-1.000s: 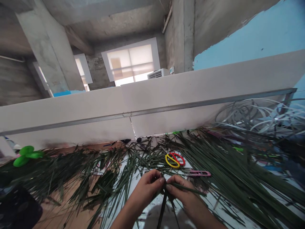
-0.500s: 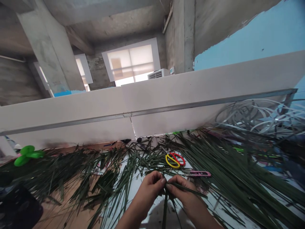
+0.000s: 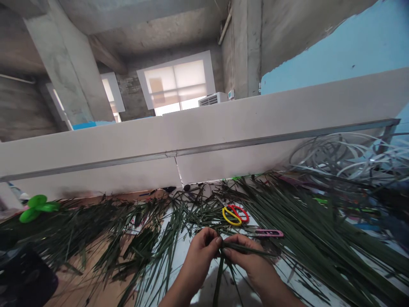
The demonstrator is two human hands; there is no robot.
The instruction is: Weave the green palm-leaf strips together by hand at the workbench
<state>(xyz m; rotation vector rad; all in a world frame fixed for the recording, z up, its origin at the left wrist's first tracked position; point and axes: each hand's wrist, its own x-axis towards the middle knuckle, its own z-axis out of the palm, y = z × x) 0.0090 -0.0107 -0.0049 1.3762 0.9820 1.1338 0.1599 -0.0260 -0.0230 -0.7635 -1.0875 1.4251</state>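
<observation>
Low in the middle of the view, my left hand [image 3: 204, 247] and my right hand [image 3: 241, 251] meet fingertip to fingertip. Both pinch narrow green leaf strips [image 3: 218, 279], with thumbs and forefingers closed at one joint. Two strips hang down toward me, and another runs rightward across my right hand's fingers. The joint itself is mostly hidden by the fingertips. Just beyond my hands lie scissors [image 3: 234, 215] with one yellow and one red handle. A pink-handled cutter [image 3: 269, 233] rests to their right, its blade end near my right hand.
Cut leaf scraps [image 3: 140, 243] cover the left side. Long green leaves [image 3: 294, 217] are heaped on the right. A green balloon-like shape [image 3: 37, 208] stands far left, above a dark object [image 3: 25, 273]. Coiled white strips [image 3: 348, 155] sit back right, before a white partition [image 3: 204, 128].
My hands stay nearly in place, with small finger shifts. The hanging strips have swung slightly apart, and the strip across my right hand shows more broadly.
</observation>
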